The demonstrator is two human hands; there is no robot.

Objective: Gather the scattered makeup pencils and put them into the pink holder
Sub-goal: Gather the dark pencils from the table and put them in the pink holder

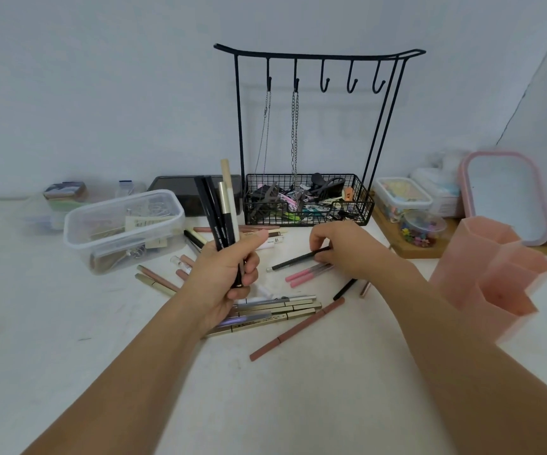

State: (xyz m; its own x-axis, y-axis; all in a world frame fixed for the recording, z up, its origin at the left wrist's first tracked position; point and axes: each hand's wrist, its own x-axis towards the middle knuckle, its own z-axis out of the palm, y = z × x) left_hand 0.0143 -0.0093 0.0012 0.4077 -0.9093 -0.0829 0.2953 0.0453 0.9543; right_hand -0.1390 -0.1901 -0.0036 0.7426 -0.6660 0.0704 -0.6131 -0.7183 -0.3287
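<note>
My left hand (229, 274) grips an upright bundle of makeup pencils (221, 211), black, silver and beige ones, above the table's middle. My right hand (341, 247) pinches one end of a black pencil (295, 260) that lies on the table. Two pink pencils (305, 275) lie just below it. Several gold and silver pencils (278, 310) and a long brown pencil (298, 328) lie scattered in front of my hands. More pencils (252, 229) lie further back by the wire basket. The pink holder (485, 277) with several compartments stands at the right, and I see nothing in it.
A black wire rack with hooks, chains and a basket (308, 200) of hair clips stands at the back. A clear plastic box (121, 224) sits at the left. A wooden tray (413, 238) with small containers and a pink-rimmed lid (508, 198) lie at the back right.
</note>
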